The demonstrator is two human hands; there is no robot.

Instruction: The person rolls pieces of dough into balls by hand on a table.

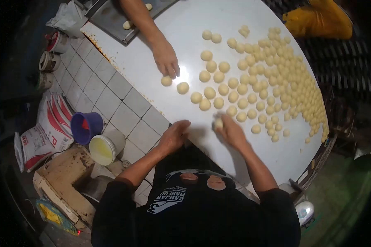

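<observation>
Many pale yellow dough balls (243,89) lie across the white table (202,20), packed densely toward the right edge. My right hand (231,131) is closed on one dough ball (218,123) over the table, near the front edge of the group. My left hand (175,135) is at the table's near edge, its fingers curled together; whether anything is inside them is hidden. Single dough balls (182,87) sit on the table beyond my hands.
A co-worker's hand (165,57) touches a dough ball at the upper left. A metal tray (111,20) holds some dough pieces. Buckets (107,147), sacks (41,140) and a cardboard box (62,173) stand at the left. Another person's yellow clothing (321,20) shows at the upper right.
</observation>
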